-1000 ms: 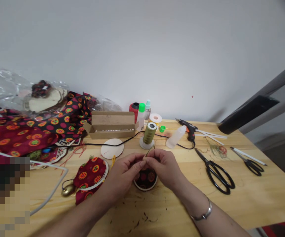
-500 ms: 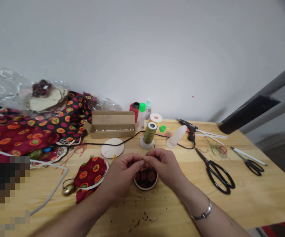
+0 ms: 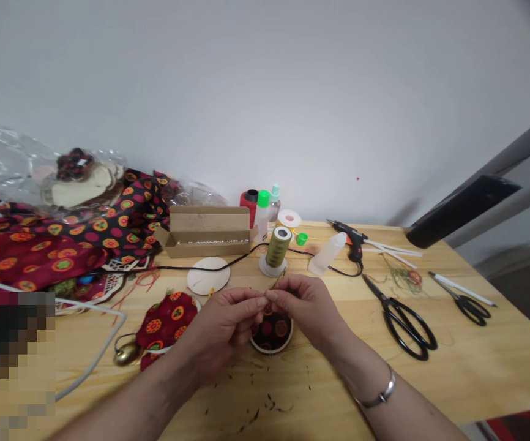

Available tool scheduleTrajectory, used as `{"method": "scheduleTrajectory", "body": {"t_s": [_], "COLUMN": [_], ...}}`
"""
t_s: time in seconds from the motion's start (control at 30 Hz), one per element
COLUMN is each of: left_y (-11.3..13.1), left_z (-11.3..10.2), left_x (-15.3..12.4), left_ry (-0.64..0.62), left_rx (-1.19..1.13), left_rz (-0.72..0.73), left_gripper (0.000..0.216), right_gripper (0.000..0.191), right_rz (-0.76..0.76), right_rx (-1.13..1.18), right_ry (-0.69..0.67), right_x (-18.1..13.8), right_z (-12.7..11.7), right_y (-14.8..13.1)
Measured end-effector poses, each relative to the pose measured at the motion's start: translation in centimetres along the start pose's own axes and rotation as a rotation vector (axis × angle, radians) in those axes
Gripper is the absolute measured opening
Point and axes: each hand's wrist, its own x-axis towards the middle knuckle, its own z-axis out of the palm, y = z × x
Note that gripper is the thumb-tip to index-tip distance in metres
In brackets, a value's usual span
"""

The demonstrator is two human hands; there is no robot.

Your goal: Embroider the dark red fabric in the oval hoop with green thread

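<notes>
My left hand (image 3: pixel 221 327) and my right hand (image 3: pixel 308 309) meet fingertip to fingertip above a small round fabric-covered disc (image 3: pixel 272 334) on the wooden table (image 3: pixel 476 367). Both pinch a thin olive thread (image 3: pixel 278 280) that runs up toward the olive thread spool (image 3: pixel 278 248) just behind them. Whether a needle sits between the fingers is too small to see. A bracelet circles my right wrist. A larger red patterned fabric disc (image 3: pixel 166 324) lies left of my left hand.
Large black scissors (image 3: pixel 400 318) and smaller scissors (image 3: pixel 464 303) lie to the right. A glue gun (image 3: pixel 350 236), squeeze bottles (image 3: pixel 327 254), a red spool (image 3: pixel 249 205) and an open cardboard box (image 3: pixel 207 233) stand behind. Patterned cloth (image 3: pixel 40 251) and plastic bags pile at left.
Both hands stay pinched together over the small disc. My left hand has shifted slightly lower and leftward; nothing else on the table has moved.
</notes>
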Motion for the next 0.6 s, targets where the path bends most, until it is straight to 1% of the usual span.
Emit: {"method": "scheduleTrajectory", "body": {"t_s": [0.1,0.3,0.5,0.6], "left_y": [-0.03,-0.17,-0.26,-0.1], "left_z": [0.0,0.02,0.0,0.1], "left_x": [0.0,-0.06,-0.17,-0.2], "left_ry": [-0.028,-0.045,-0.071,-0.062], "left_rx": [-0.072,-0.111,-0.09,-0.067], "left_rz": [-0.023,-0.006,0.017,0.025], "left_gripper": [0.011,0.011,0.01,0.012], "right_gripper": [0.015,0.018,0.019,0.019], "right_rz": [0.014,0.076,0.076,0.09], "right_rx": [0.063,0.156,0.225,0.237], "right_ry": [-0.023,-0.043,-0.067,-0.066], "right_x": [0.05,-0.11,-0.12,-0.09], "right_z": [-0.08,0.03,-0.01,-0.02], "right_y": [0.17,-0.25,-0.31,-0.1]}}
